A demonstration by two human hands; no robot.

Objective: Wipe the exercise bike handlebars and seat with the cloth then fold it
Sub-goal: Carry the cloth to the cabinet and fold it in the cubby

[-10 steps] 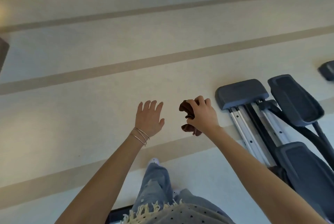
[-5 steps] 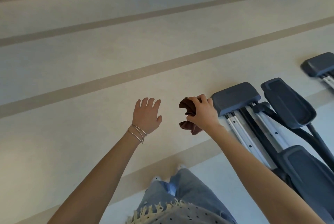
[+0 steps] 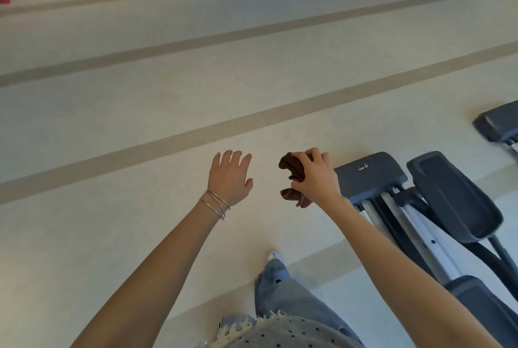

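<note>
Plainly, the brown cloth (image 3: 291, 169) is bunched in the right hand (image 3: 315, 176), fingers curled round it, with a tail of fabric hanging below the palm, above the floor (image 3: 140, 235). The left hand (image 3: 229, 176) is spread flat just beside it and holds nothing. The grey exercise machine (image 3: 370, 176) stands to the right, its rails running back toward the person. Handlebars and seat are out of view. The cloth-holding hand is the nearer one, so the reach likely goes rightward.

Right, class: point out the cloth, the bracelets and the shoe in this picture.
cloth (image 3: 291, 168), head view, on its upper bunched fold
bracelets (image 3: 215, 204), head view, on the bands across the wrist
shoe (image 3: 273, 255), head view, on its white toe
</note>
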